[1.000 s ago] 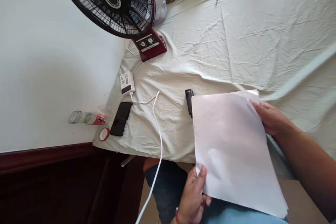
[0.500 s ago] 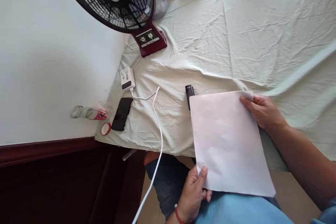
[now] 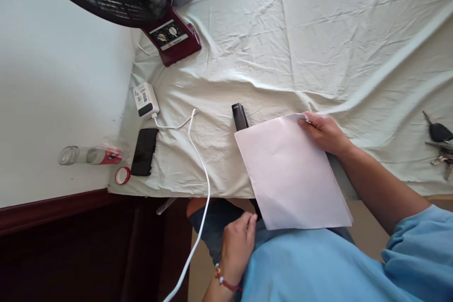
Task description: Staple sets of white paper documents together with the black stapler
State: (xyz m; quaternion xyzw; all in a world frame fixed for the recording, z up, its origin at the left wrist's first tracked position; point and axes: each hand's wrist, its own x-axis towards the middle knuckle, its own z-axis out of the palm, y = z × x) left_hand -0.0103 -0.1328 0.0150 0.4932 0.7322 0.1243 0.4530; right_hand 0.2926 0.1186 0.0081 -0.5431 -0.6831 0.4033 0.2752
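My right hand (image 3: 327,133) pinches the top right corner of several white paper sheets (image 3: 293,174), thumb on top and the other fingers underneath. The sheets are tilted over the table's front edge, and their lower part hangs above my lap. Off the paper, just left of its lower left edge, my left hand (image 3: 239,238) is loosely closed with its fingers curled; I see nothing in it. A slim black object that looks like a stapler (image 3: 240,117) lies on the cloth, its near end hidden beneath the sheets' top left corner.
A white cable (image 3: 203,170) runs from a white power bank (image 3: 146,100) past the table edge. Left of it lie a black phone (image 3: 144,152), a red lid (image 3: 122,175) and a glass bottle (image 3: 92,155). A fan (image 3: 141,4) stands behind; keys (image 3: 440,134) lie far right.
My left hand has let go of the sheets' lower left corner and drawn back left, its fingers curling. The right hand still holds the sheets. The view has shifted right, bringing the keys into sight.
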